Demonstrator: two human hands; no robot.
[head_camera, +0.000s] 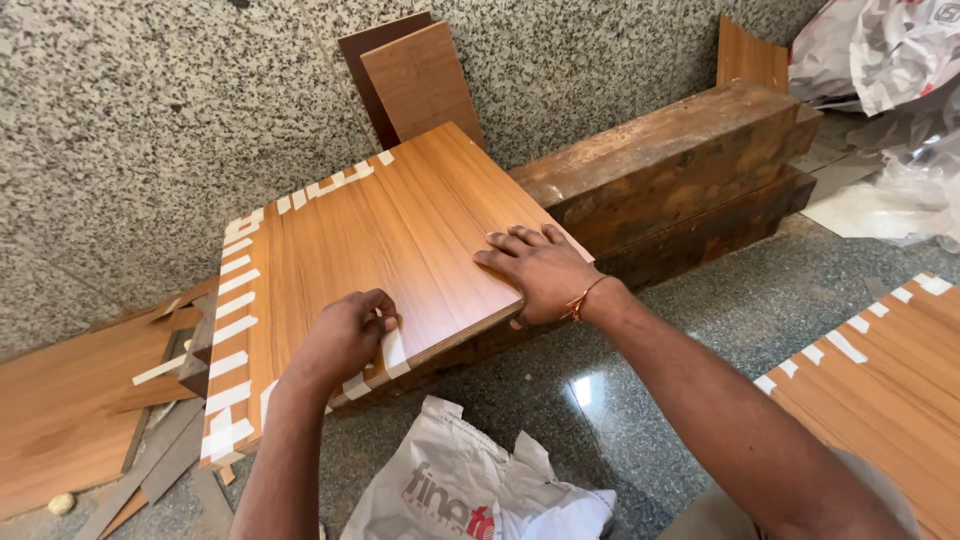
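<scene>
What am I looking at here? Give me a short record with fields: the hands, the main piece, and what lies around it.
Left hand: fingers curled on a strip of white tape at the near edge of the board.
Right hand: flat, palm down, on the board's top face.
Main piece: wood-grain laminated board, tilted, white tape strips along its left and far edges.
Under it: dark wooden beams.
Right: second taped board.
Near: crumpled white bag.
Behind: brown panels leaning on a speckled stone wall.
Floor: polished grey stone.

Granite floor (700, 320) under wooden beams (680, 170)
</scene>
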